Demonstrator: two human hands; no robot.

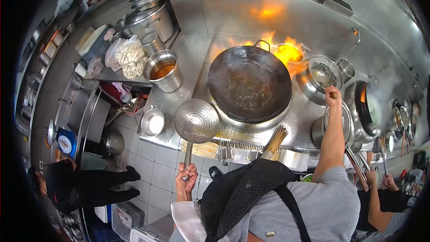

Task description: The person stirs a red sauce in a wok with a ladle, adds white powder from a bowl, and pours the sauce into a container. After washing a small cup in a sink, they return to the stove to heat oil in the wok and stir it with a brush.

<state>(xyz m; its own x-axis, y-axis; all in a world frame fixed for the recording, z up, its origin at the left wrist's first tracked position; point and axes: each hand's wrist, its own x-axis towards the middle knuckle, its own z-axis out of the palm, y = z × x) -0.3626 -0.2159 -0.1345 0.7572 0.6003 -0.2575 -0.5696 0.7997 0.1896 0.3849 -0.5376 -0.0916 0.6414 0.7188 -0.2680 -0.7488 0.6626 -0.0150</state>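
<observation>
My left hand [186, 177] is closed round the handle of a large perforated skimmer [196, 120], held bowl-up at the front of the stove. Stretched out to the right, my right hand [333, 96] grips the wooden handle end of a ladle [323, 79]. The ladle's bowl is down in a round metal pot [312, 90] at the back right. Between my hands, a big black wok [250, 84] sits on the burner with a little dark, steaming liquid in its bottom. Flames [289, 51] rise behind its rim.
A steel pot of brown liquid [163, 70] and a small metal bowl [152, 122] stand left of the wok. A bamboo brush [275, 141] sticks up at the front edge. Co-workers [85, 183] stand at the left and at the far right [385, 201], beside other woks.
</observation>
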